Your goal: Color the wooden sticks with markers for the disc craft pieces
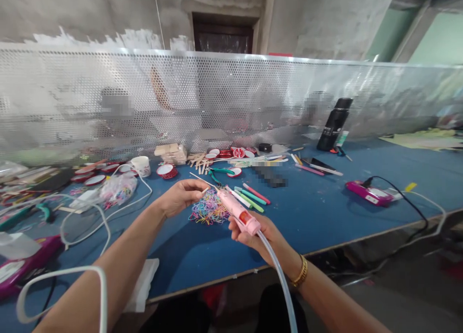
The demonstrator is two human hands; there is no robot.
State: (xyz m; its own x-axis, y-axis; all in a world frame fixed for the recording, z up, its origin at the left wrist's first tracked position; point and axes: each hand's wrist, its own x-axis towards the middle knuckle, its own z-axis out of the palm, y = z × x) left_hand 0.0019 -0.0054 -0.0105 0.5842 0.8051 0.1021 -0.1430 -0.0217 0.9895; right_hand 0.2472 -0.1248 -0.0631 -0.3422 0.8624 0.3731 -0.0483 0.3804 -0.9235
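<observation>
My left hand is closed in a pinch on a small pale stick, mostly hidden by the fingers. Just beyond the fingertips, a thin white rod slants toward the nozzle of a pink glue gun; what holds the rod is unclear. My right hand is wrapped round the glue gun, whose nozzle points toward the left fingertips. From its back end a long translucent glue stick curves down toward me. Under the nozzle lies a heap of colourful thin loops, with several felt-tip pens beside it.
Red-and-white round tins, wooden sticks, teal-handled pliers and a paper cup stand behind. White cables loop at left. Magenta devices lie on both sides. A black bottle stands near the perforated metal screen.
</observation>
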